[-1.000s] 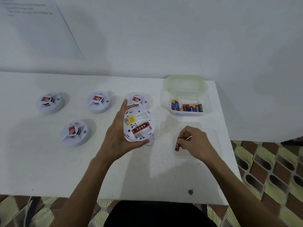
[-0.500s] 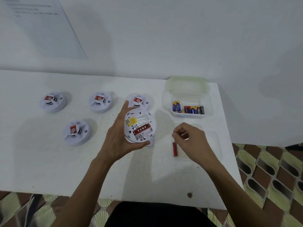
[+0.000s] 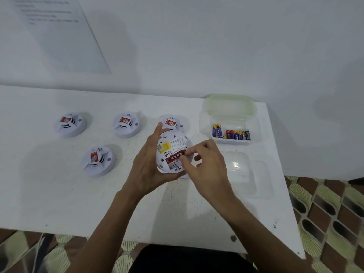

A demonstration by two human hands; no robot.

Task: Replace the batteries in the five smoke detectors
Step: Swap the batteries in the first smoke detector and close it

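Detector [image 3: 173, 148]: back up, gripped in left hand [image 3: 145, 170].
Right hand [image 3: 204, 164]: pinching red battery [image 3: 175, 157] (lift one end first).

Two bare forearms reach forward from the bottom edge. The left hand [image 3: 147, 166] cups a smoke detector [image 3: 174, 143] from its left side, thumb beneath, forefinger pointing up. The right hand [image 3: 206, 168], fingers curled, pinches the right end of a red battery [image 3: 174, 157].

White detector [image 3: 173, 152], red battery [image 3: 175, 157], white table [image 3: 59, 194].
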